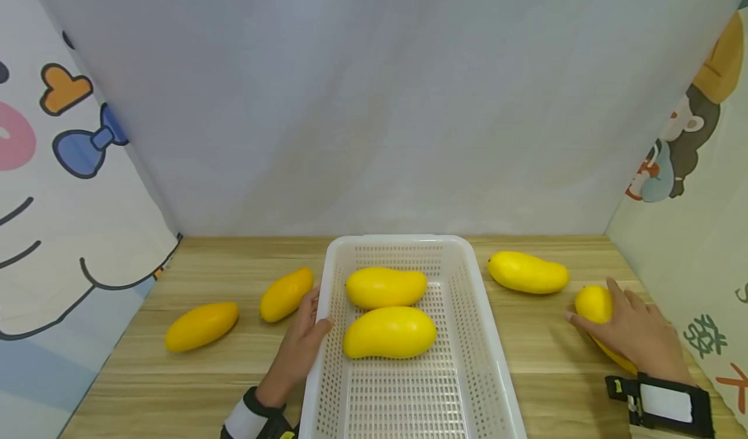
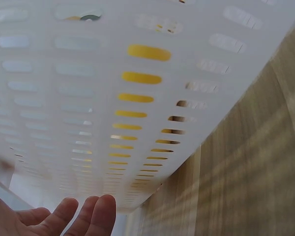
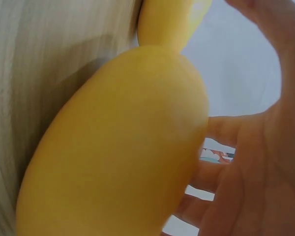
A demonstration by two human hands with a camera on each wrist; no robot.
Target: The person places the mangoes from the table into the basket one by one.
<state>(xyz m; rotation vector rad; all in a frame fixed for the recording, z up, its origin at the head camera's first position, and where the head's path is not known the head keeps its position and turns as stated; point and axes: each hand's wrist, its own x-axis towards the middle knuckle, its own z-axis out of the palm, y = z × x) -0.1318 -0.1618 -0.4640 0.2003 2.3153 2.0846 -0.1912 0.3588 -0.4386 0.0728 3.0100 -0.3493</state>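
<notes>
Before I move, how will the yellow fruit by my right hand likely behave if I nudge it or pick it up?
The yellow fruit may roll sideways if nudged, since its body is rounded and lies on the flat table. Its smooth skin could prove slightly slippery. It's probably firm rather than floppy, as its full outline shows no sagging.

Basket (image 1: 403,403) has near-end room (two mangoes (image 1: 389,332) obstruct beyond).

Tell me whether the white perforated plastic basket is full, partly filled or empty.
Partly filled: the basket holds two elongated yellow fruits toward its far end, while the nearer floor in view is bare.
</notes>
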